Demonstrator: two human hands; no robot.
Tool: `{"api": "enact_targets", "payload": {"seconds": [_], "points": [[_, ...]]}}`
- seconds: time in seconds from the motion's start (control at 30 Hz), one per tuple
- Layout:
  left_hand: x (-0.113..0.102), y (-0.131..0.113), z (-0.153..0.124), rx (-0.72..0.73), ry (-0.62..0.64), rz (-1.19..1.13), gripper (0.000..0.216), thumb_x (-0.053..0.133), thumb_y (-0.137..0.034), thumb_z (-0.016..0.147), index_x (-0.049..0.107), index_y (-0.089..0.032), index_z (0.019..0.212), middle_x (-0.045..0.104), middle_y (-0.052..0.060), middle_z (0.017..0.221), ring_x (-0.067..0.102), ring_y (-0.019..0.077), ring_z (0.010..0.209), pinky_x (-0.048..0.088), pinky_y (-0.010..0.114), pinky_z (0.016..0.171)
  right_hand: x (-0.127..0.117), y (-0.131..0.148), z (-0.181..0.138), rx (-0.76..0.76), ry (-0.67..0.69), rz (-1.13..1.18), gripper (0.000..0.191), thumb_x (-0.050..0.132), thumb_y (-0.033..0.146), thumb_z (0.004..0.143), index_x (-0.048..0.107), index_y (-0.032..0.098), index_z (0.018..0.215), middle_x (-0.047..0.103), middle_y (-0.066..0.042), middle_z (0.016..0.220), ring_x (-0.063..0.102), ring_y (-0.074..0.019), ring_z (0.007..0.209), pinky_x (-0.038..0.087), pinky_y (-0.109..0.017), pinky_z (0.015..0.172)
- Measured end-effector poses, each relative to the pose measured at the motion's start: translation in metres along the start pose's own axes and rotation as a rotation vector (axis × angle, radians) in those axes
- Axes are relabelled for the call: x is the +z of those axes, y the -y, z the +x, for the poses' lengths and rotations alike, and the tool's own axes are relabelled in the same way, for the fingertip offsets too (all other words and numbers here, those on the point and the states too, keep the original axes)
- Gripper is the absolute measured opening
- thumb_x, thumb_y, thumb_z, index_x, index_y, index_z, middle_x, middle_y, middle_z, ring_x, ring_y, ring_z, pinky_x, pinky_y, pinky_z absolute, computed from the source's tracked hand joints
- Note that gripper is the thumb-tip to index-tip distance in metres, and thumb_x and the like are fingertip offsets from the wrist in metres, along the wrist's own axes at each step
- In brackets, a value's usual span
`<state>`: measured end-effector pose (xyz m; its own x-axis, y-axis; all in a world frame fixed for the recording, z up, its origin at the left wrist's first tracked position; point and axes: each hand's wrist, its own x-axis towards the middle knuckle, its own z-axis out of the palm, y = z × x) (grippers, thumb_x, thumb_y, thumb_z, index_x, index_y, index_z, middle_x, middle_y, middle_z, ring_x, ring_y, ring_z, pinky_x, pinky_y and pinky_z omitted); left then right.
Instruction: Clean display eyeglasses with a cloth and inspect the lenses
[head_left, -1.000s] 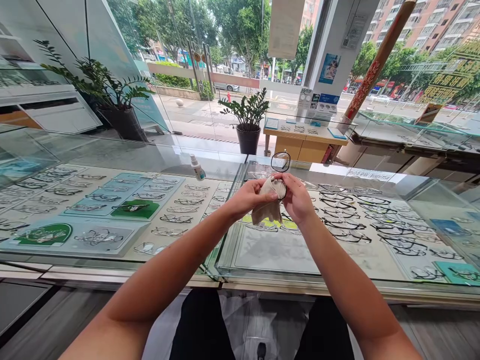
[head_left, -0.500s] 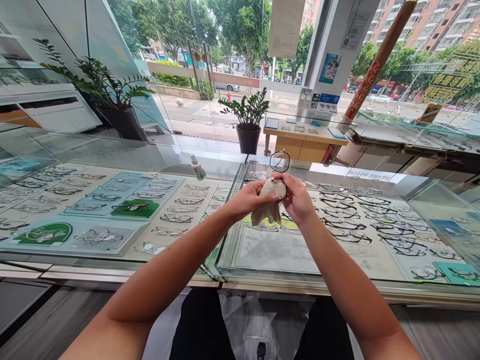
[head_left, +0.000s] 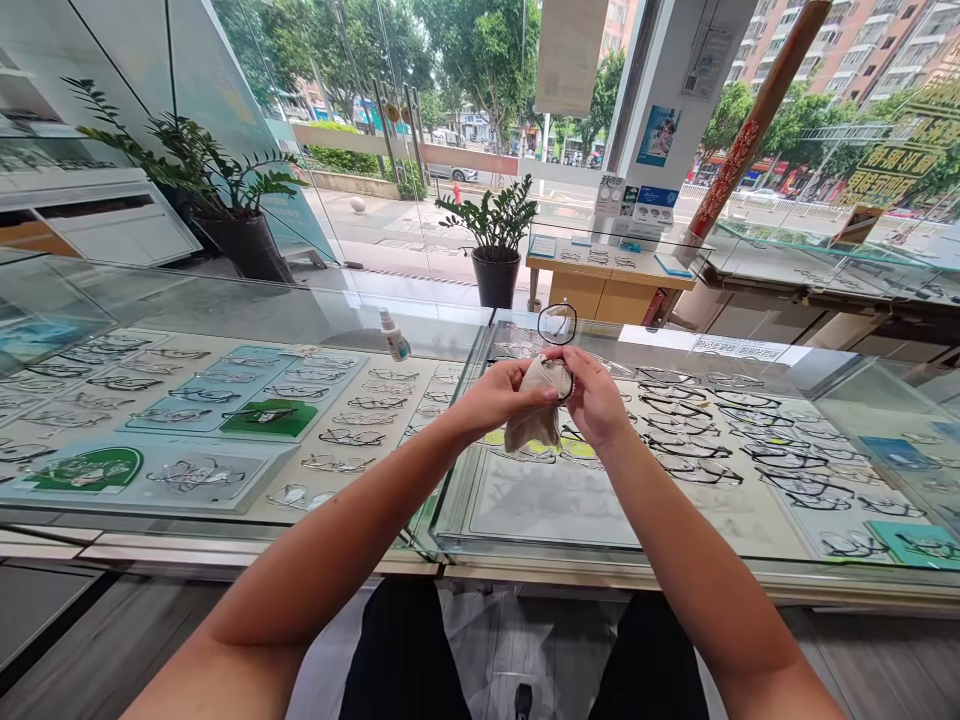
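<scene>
A tall glass window (head_left: 416, 215) closes the far side of the premises, with trees and a street visible through it. A glass display counter (head_left: 300, 305) runs across the full width in front of the person, divided into a left and a right section. Beyond it, against the window, stands a low wooden table (head_left: 611, 297) bearing several frames. One large potted plant (head_left: 232, 210) is at the far left; a smaller potted plant (head_left: 496, 245) stands just left of the table. Within the counter, under glass, rows of frames (head_left: 679, 430) are laid out on both sides.

Both hands are raised over the right section, close together and near the dividing edge. The left hand (head_left: 499, 397) grips a beige cloth (head_left: 531, 430), thumb on the near side, the lower part of the fabric hanging loose. The right hand (head_left: 598, 400) has its fingers closed on a pair of black-rimmed eyeglasses (head_left: 557, 342), the item being handled. One lens projects above the fingers, uncovered; the other lies between the hands, partly covered by the cloth. A white spray bottle (head_left: 394, 337) stands on the left section's glass top, apart from the hands.
</scene>
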<state>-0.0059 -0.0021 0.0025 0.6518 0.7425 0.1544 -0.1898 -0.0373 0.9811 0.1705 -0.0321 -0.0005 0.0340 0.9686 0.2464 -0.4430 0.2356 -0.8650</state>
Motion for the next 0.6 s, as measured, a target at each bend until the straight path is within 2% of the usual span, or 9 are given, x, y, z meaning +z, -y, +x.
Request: {"api": "enact_targets", "payload": {"seconds": [0.27,0.47,0.6], "points": [[0.0005,-0.0023,-0.0029,0.015,0.073,0.047,0.056,0.098,-0.059,0.083,0.073,-0.012,0.1,0.077,0.008,0.09,0.072,0.0166,0.076,0.059,0.027,0.071,-0.0007,-0.0021,-0.0004,0.021,-0.001,-0.002,0.04,0.094,0.06,0.077,0.084,0.024,0.09,0.071,-0.002,0.083,0.055,-0.0155,0.072,0.045,-0.027,0.056],[0.0035,0.0011,-0.0023,0.044,0.027,0.05,0.058,0.097,-0.06,0.082,0.072,-0.012,0.102,0.075,0.005,0.086,0.069,0.014,0.073,0.056,0.025,0.069,-0.0008,-0.0011,-0.0005,0.05,0.025,-0.001,0.046,0.095,0.064,0.076,0.082,0.023,0.093,0.057,0.002,0.07,0.033,-0.0093,0.055,0.026,-0.024,0.042],[0.0026,0.0042,0.0003,0.067,0.002,0.108,0.06,0.092,-0.067,0.085,0.07,-0.013,0.096,0.073,0.004,0.081,0.066,0.0137,0.068,0.054,0.025,0.064,-0.0012,-0.0011,-0.0006,0.074,0.027,0.001,0.046,0.094,0.063,0.079,0.082,0.023,0.097,0.049,0.005,0.064,0.029,-0.009,0.054,0.027,-0.023,0.041]]}}
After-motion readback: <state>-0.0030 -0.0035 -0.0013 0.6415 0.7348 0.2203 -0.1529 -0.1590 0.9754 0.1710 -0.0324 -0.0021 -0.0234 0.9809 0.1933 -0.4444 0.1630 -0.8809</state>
